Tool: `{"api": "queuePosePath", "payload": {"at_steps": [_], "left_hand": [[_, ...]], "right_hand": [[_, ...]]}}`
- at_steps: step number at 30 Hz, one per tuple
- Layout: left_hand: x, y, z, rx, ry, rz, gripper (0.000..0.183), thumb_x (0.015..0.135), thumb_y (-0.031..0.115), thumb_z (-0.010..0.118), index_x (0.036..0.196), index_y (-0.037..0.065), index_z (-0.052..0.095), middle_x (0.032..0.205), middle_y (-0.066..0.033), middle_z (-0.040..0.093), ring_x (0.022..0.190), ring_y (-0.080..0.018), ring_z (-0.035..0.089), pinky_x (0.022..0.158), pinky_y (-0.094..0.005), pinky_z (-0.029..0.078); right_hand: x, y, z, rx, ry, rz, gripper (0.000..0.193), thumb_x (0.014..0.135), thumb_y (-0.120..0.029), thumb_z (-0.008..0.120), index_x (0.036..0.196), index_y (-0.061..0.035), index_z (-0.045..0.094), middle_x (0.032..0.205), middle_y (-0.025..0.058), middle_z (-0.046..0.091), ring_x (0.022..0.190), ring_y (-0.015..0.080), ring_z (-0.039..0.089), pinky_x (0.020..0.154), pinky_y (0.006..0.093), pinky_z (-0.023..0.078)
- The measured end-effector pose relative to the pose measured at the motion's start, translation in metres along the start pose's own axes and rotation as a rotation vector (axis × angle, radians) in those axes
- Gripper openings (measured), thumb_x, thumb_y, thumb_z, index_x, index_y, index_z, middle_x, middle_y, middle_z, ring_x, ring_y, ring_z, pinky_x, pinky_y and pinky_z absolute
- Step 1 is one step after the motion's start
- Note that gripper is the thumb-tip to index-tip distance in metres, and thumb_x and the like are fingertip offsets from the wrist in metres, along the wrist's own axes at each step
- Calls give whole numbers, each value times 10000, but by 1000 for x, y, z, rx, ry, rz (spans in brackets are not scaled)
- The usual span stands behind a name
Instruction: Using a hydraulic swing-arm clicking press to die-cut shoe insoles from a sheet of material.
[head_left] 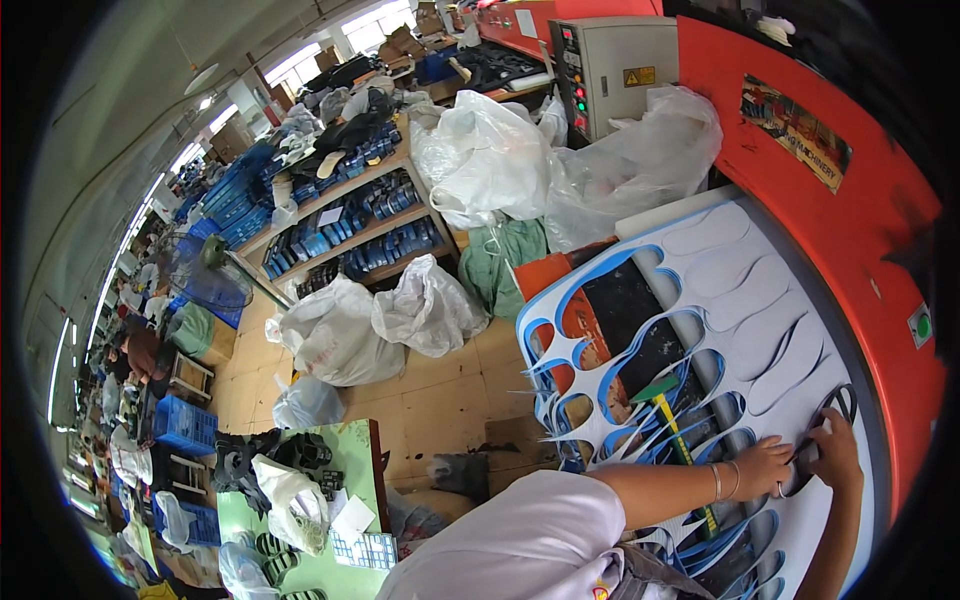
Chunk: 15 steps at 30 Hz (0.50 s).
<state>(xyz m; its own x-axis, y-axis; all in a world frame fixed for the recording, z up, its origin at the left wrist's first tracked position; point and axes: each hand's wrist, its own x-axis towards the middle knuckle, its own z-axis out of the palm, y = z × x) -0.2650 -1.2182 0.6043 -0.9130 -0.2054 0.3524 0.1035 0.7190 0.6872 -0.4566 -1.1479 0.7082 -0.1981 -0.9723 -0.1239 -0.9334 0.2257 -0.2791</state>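
White sleeve [540,520] nearest; right hand [836,458], fingers gripping black loop-shaped die [849,401] near worktop's [690,325] right edge; left hand [762,470] beside die, grip unclear; cut-out white sheet [765,300] beneath.

right of centre, the space over the flat white sheet [750,300] is open. the red machine [865,235] walls off its right side, and bags [640,165] crowd its upper end. at lower right, the left hand [762,470] and right hand [836,455] block passage. a hammer [668,418] lies in the way lower left of the sheet's middle.
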Motion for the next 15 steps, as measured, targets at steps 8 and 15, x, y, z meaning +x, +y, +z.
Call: {"api": "queuePosePath", "payload": {"at_steps": [8,15], "left_hand": [[22,48,-23,-409,-184,-256,572,747,241,710,1226,28,480,1065,-190,618,1107,-384,533,1025,-434,363],[29,10,-49,204,-437,-155,440,922,421,512,1026,14,643,1018,-191,643,933,-349,618,833,-460,488]], "right_hand": [[-22,47,32,-165,301,-429,208,539,-130,738,730,-88,669,994,82,644,1049,326,566,918,455,460],[-5,85,31,-205,395,-236,118,725,-112,650,832,-92,606,955,117,613,954,306,602,966,451,445]]}}
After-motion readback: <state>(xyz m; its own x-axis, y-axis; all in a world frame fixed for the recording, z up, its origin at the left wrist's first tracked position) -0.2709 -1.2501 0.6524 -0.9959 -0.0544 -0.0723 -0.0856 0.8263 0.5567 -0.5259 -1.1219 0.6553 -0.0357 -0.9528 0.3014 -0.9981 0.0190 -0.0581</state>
